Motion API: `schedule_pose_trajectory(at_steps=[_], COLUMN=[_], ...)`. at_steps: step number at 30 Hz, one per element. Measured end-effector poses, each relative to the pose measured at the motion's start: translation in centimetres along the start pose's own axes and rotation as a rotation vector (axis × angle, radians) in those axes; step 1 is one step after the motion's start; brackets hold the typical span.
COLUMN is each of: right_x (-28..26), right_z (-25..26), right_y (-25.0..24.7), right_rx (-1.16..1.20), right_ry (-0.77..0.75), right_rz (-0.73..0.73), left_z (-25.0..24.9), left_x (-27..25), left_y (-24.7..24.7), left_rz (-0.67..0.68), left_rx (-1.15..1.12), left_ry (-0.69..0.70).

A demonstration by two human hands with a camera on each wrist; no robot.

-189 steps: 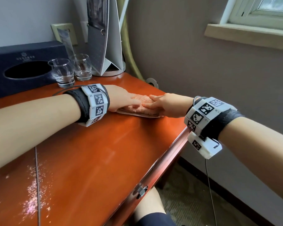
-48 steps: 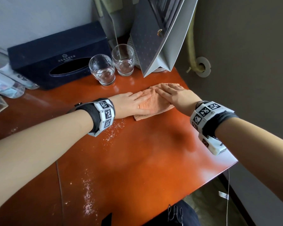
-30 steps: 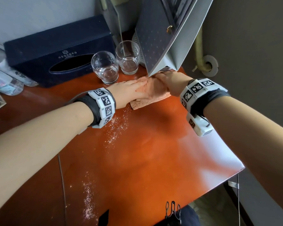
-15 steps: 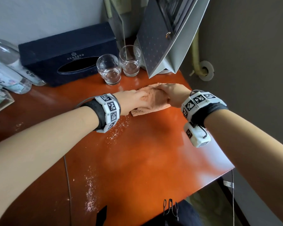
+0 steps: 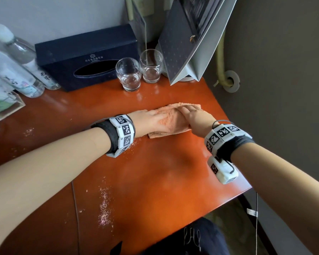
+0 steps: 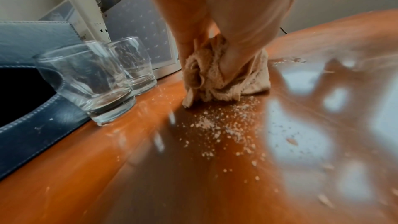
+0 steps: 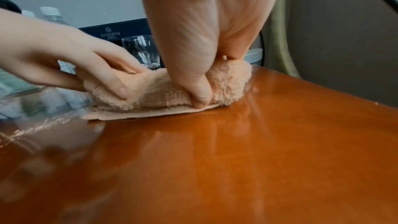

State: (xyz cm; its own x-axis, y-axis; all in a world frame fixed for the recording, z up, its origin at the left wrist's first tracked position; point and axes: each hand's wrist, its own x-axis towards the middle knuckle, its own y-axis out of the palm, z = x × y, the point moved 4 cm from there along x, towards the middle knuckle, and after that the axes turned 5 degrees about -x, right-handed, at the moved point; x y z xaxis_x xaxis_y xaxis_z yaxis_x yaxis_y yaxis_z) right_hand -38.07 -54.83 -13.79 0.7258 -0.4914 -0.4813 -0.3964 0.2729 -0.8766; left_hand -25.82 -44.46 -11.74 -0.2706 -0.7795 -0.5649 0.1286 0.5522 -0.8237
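A peach terry cloth [image 5: 170,119] lies bunched on the glossy red-brown table [image 5: 155,172]. My left hand [image 5: 155,119] grips its left end, fingers dug into the folds [image 6: 215,74]. My right hand [image 5: 190,113] grips the right end, thumb [image 7: 199,89] pressed into the cloth [image 7: 155,91] and fingers over the top. In the right wrist view the left hand [image 7: 64,54] pinches the cloth's edge. White powder [image 5: 105,208] is scattered on the table, with more just behind the cloth [image 6: 215,125].
Two empty glasses [image 5: 127,74] [image 5: 151,67] stand behind the cloth, beside a dark blue tissue box [image 5: 87,57]. A grey standing folder [image 5: 188,39] fills the back right corner. Water bottles [image 5: 17,70] lie at far left. The table's right edge [image 5: 234,155] is close.
Both hands have pulled the cloth toward me, away from the folder's base and the glasses. The fingers, flat on the cloth 1.6 s ago, now bunch it.
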Motion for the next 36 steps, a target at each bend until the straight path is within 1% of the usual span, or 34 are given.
schedule_pose_trajectory(at_steps=[5,11,17,26,31,36], right_x=[0.4,1.3,3.2,5.3,6.3,6.5], right_z=[-1.0,-2.1,-3.4,-5.0,-5.6,-5.4], right_y=[-0.2,-0.7,-1.1,-2.7,-2.5,-3.2], right_rx=[0.029,0.006,0.031,-0.003,0.017,0.011], right_ry=[-0.008,-0.016,0.040,0.056,0.109,0.083], right_rz=[-0.004,-0.012,-0.036,-0.073,-0.039,0.011], left_z=[0.6,1.7,3.2,4.5,4.9,4.6], left_x=[0.9,2.1,3.6,5.6,5.9,5.9], left_y=[0.1,-0.4,-1.2,-2.3,-2.8,-2.9], left_rz=[0.022,0.051,0.004,-0.058,-0.073,-0.094], left_rx=[0.203,0.293,0.254,0.237,0.230,0.164], left_ry=[0.048,0.043,0.018,0.000,-0.011,-0.051])
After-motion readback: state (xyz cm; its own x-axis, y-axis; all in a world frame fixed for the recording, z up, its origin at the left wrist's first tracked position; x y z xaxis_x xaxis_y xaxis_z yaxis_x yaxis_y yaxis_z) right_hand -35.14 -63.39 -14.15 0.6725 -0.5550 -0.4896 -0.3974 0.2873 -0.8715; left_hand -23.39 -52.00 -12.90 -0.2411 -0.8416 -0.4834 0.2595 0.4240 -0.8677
